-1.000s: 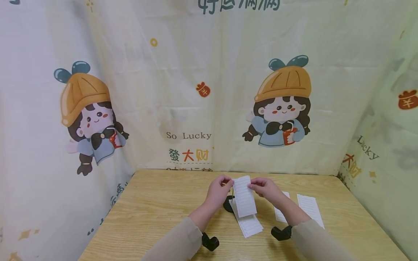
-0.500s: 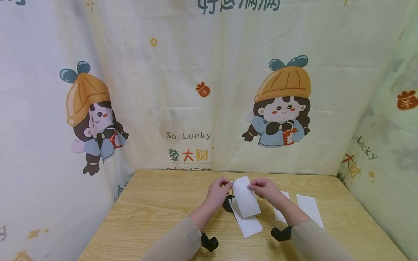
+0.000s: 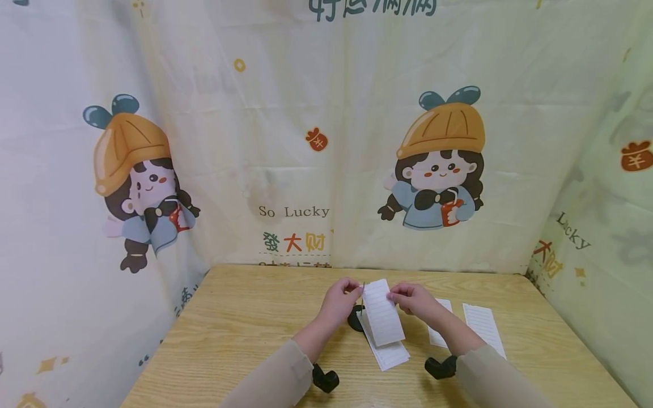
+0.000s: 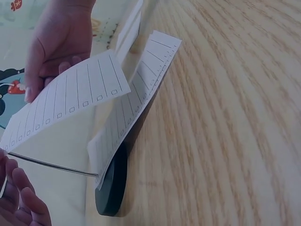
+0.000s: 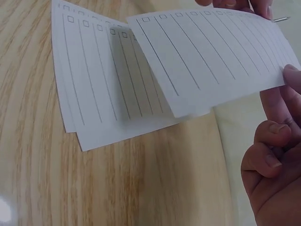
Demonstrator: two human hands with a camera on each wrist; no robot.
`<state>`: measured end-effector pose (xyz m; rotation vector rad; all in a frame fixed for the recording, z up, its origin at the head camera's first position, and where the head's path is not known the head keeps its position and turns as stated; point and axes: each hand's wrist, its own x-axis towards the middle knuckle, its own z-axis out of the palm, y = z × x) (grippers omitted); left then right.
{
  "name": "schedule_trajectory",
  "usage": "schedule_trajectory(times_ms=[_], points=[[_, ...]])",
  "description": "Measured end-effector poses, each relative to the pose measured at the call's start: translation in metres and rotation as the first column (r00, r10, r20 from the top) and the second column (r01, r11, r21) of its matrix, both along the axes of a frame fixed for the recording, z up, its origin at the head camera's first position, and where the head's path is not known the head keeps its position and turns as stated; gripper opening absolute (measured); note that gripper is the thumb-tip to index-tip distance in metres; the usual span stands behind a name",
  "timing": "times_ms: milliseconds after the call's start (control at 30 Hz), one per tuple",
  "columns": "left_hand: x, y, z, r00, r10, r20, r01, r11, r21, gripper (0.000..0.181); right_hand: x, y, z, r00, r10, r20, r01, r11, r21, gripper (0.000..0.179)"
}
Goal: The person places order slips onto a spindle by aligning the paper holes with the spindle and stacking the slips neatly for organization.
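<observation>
My left hand (image 3: 339,300) pinches the upper left corner of a white lined checklist slip (image 3: 384,314). Opposite it, my right hand (image 3: 415,300) holds that slip's upper right edge between thumb and fingers. By the left fingertips stands the thin metal rod (image 4: 56,165) of a paper spike with a round black base (image 4: 113,188). Its pointed tip (image 5: 282,19) shows beyond the slip in the right wrist view; whether it pierces the slip I cannot tell. Several similar slips (image 4: 146,70) are on the rod low down, against the base, tilted out over the table.
Two more lined slips, one by the right forearm (image 3: 440,334) and one farther right (image 3: 484,328), lie on the wooden table (image 3: 245,317). A printed cloth (image 3: 285,170) hangs behind the table. Black camera mounts (image 3: 326,378) sit under both wrists.
The held slip's lower end has swung right, then slightly back left, and the slip is a little lower. Both hands keep their hold near the rod; the lower slips stay put.
</observation>
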<state>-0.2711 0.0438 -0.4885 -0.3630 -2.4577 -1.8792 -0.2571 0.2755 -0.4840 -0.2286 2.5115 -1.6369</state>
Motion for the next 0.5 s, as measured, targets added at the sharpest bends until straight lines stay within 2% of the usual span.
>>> schedule_trajectory(times_ms=[167, 400, 500], points=[[0.001, -0.001, -0.005, 1.000, 0.012, -0.020, -0.012, 0.999, -0.036, 0.010, 0.002, 0.001, -0.004, 0.999, 0.037, 0.020, -0.038, 0.999, 0.013, 0.029], [0.000, 0.000, -0.013, 0.999, -0.022, 0.049, 0.019, 0.999, 0.044, 0.009, 0.006, 0.005, -0.008, 0.996, 0.068, 0.052, -0.071, 0.996, 0.051, 0.026], [0.001, 0.000, -0.016, 0.997, -0.028, 0.073, 0.024, 0.998, 0.049, 0.009, 0.008, 0.006, -0.008, 0.994, 0.093, 0.049, -0.095, 0.994, 0.050, 0.026]])
